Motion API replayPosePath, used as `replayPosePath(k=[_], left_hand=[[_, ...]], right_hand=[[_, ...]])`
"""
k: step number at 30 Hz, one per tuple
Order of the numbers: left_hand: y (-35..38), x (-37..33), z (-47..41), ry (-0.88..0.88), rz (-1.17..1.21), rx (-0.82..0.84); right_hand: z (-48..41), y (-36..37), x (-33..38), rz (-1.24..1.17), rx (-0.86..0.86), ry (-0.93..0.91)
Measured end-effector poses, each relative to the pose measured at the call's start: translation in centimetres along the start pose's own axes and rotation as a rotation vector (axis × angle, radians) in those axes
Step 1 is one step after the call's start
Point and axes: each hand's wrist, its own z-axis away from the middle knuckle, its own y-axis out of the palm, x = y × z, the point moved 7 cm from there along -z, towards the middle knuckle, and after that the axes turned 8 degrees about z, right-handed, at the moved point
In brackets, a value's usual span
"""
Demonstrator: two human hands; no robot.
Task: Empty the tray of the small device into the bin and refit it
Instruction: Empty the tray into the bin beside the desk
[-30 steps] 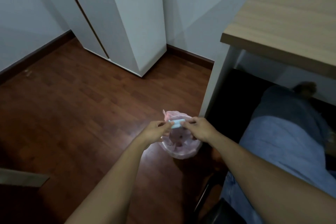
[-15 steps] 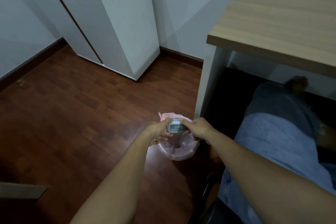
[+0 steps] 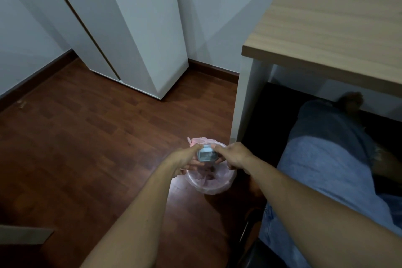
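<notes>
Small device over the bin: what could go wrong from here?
1. Both hands, left and right, pinch the device only at its ends; it could slip into the bin.
2. The bin's mouth looks narrow, so debris may land on the wood floor.

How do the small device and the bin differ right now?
The small device is boxy and pale blue-grey; the bin is round with a pink liner. The device is held in the air between the left hand and right hand; the bin stands on the floor, below it. The device is smaller.
</notes>
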Motion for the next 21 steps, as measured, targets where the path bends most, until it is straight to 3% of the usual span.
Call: replayPosePath(k=[4, 10, 21], left_hand=[[0.1, 0.6, -0.3, 0.080, 0.033, 0.086], [-0.6, -0.2, 1.0, 0.322, 0.094, 0.170], [-4.3, -6.5, 5.8, 0.540, 0.036, 0.083]], right_hand=[[0.7, -0.4, 0.2, -0.086, 0.020, -0.052], [1.7, -0.9, 1.1, -0.186, 0.180, -0.185], [5.0, -5.9, 7.7, -0.133, 0.088, -0.396]])
